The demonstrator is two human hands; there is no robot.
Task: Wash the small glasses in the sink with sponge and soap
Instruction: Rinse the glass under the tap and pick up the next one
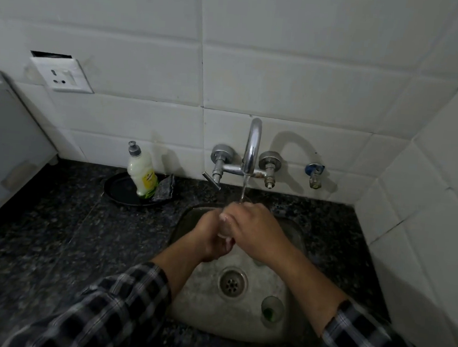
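Nearest, checked sleeves frame the steel sink, where one small glass with green dregs stands upright to the right of the drain. Farther in, the left grip and right grip both curl round a second small glass, held under water running from the tap. Beyond, on the table, a black tray carries the soap bottle and the sponge.

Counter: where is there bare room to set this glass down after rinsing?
Widest bare granite counter lies left of the sink, in front of the black tray, up to the white box. A narrow strip runs right of the sink along the tiled wall. Crowded: tray holds soap bottle and sponge; a second glass stands by the drain.
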